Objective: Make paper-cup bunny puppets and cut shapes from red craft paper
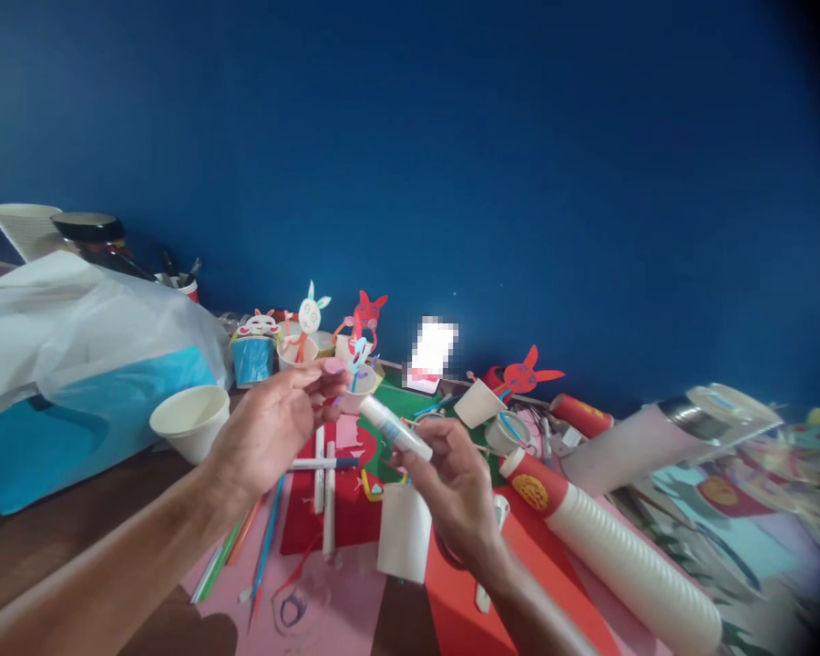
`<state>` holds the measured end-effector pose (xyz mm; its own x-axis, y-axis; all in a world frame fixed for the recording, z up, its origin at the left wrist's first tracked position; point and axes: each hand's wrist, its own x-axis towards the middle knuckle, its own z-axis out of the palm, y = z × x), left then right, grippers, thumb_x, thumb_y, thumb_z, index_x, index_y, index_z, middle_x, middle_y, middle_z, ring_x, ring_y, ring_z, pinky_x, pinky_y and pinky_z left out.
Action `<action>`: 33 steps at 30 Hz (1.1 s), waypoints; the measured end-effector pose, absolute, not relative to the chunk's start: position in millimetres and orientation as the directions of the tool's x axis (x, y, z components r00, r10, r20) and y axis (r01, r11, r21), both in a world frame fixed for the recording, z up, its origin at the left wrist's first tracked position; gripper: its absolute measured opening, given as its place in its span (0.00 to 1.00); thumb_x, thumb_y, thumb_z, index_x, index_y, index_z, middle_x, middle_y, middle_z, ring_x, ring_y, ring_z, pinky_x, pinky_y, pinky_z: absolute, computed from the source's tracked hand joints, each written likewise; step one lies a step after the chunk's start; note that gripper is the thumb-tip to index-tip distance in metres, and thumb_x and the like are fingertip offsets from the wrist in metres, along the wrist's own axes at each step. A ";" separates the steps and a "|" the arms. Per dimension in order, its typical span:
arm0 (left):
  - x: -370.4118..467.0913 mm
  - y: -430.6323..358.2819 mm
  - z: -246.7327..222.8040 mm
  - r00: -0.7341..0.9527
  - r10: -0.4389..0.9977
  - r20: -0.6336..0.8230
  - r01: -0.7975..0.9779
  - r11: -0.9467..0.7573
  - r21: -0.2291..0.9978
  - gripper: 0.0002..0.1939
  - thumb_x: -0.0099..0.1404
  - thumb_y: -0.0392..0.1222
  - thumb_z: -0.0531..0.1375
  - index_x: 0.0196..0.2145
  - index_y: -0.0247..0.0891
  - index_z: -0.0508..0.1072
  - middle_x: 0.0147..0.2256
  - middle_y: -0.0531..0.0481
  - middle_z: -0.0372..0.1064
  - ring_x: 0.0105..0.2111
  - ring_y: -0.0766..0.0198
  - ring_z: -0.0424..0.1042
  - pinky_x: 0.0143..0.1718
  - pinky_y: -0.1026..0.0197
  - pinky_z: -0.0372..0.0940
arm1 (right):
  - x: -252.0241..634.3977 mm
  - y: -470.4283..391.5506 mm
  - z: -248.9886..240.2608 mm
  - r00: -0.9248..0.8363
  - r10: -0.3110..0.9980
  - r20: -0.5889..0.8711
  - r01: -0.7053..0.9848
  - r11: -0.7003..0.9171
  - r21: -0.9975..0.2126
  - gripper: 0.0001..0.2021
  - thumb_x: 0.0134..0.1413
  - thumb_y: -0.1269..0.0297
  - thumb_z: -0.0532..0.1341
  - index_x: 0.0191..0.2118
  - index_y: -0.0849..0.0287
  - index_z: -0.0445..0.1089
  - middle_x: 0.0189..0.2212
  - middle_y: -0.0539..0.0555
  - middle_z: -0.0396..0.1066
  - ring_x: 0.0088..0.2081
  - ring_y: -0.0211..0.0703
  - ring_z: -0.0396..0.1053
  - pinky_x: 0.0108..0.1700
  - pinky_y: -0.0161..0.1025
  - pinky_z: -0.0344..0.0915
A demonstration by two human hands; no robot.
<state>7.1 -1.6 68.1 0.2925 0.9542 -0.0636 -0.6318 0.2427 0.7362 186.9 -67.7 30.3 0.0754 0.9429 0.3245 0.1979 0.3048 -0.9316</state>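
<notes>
The right hand (451,478) grips a white cylindrical stick-type tube (396,428) between the thumb and the bent fingers. The reference point for all positions is the plain white paper cup (404,533) on the work surface. The tube is held tilted above this cup, with its upper end directed to the left.

The left hand (280,419) is raised, above and to the left of the cup. Its fingers are bent inward, tips near the upper end of the tube. A pink patch shows at these tips (whether it is a paper piece or a fingernail cannot be determined), so it cannot be told whether the fingers grip anything.

To the left of the cup lies a dark red paper sheet (301,538); several slim white pens (329,510) rest on it, one crosswise. Farther left lie thin blue craft strips (268,538). Behind the cup, a white paper rabbit head (310,314) and a red paper animal head (370,314) rise from cups. Behind it and to the right, an orange-red paper rabbit head (523,376) projects from a tilted white cup (476,404). To the right of the reference cup, a long stack of nested white paper cups (635,560) lies on its side.
</notes>
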 end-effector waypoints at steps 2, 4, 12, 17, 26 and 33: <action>8.1 -4.2 70.0 0.240 0.969 -0.060 -0.659 0.208 0.723 0.07 0.58 0.36 0.54 0.31 0.36 0.72 0.32 0.51 0.70 0.35 0.65 0.67 0.33 0.64 0.63 | 188.5 -61.6 26.9 0.100 0.971 0.218 -0.042 0.223 -0.974 0.07 0.53 0.64 0.55 0.37 0.60 0.58 0.30 0.55 0.71 0.28 0.41 0.71 0.31 0.38 0.68; 13.6 -10.0 68.1 0.240 0.969 -0.057 -0.656 0.205 0.727 0.06 0.58 0.37 0.55 0.31 0.37 0.72 0.34 0.50 0.70 0.36 0.64 0.67 0.35 0.63 0.63 | 189.9 -57.2 24.5 0.112 0.985 0.133 -0.203 0.154 -0.967 0.08 0.55 0.61 0.55 0.37 0.59 0.57 0.33 0.56 0.71 0.29 0.40 0.71 0.32 0.38 0.68; 47.9 -42.7 39.4 0.509 0.857 -0.074 -0.532 0.381 0.757 0.09 0.58 0.38 0.57 0.37 0.37 0.73 0.41 0.46 0.71 0.43 0.60 0.67 0.45 0.59 0.58 | 172.4 -62.3 14.4 0.090 0.981 0.171 -0.261 0.189 -0.947 0.09 0.50 0.65 0.60 0.35 0.58 0.58 0.25 0.48 0.69 0.27 0.36 0.68 0.30 0.32 0.63; 46.7 -43.9 38.4 0.498 0.857 -0.133 -0.488 0.404 0.774 0.14 0.57 0.38 0.58 0.42 0.39 0.71 0.40 0.47 0.71 0.39 0.65 0.68 0.41 0.65 0.59 | 164.4 -63.9 8.1 0.051 0.988 0.149 -0.302 0.158 -0.940 0.11 0.46 0.66 0.64 0.34 0.58 0.60 0.26 0.47 0.68 0.27 0.34 0.66 0.29 0.30 0.62; 48.9 -42.8 36.0 0.474 0.867 -0.157 -0.457 0.394 0.798 0.24 0.55 0.43 0.59 0.51 0.40 0.64 0.22 0.55 0.64 0.12 0.74 0.56 0.14 0.65 0.59 | 167.7 -60.7 2.5 -0.320 0.938 -0.133 -0.537 -0.295 -0.791 0.24 0.55 0.46 0.47 0.32 0.65 0.66 0.20 0.55 0.69 0.16 0.35 0.65 0.21 0.31 0.60; 47.9 -41.4 32.0 0.451 0.891 -0.058 -0.494 0.303 0.815 0.16 0.57 0.41 0.58 0.45 0.39 0.70 0.22 0.53 0.66 0.18 0.71 0.63 0.23 0.64 0.62 | 169.1 -59.5 -2.0 -0.199 0.979 -0.036 -0.458 -0.126 -0.880 0.16 0.52 0.54 0.57 0.27 0.65 0.65 0.20 0.51 0.68 0.17 0.31 0.63 0.21 0.28 0.57</action>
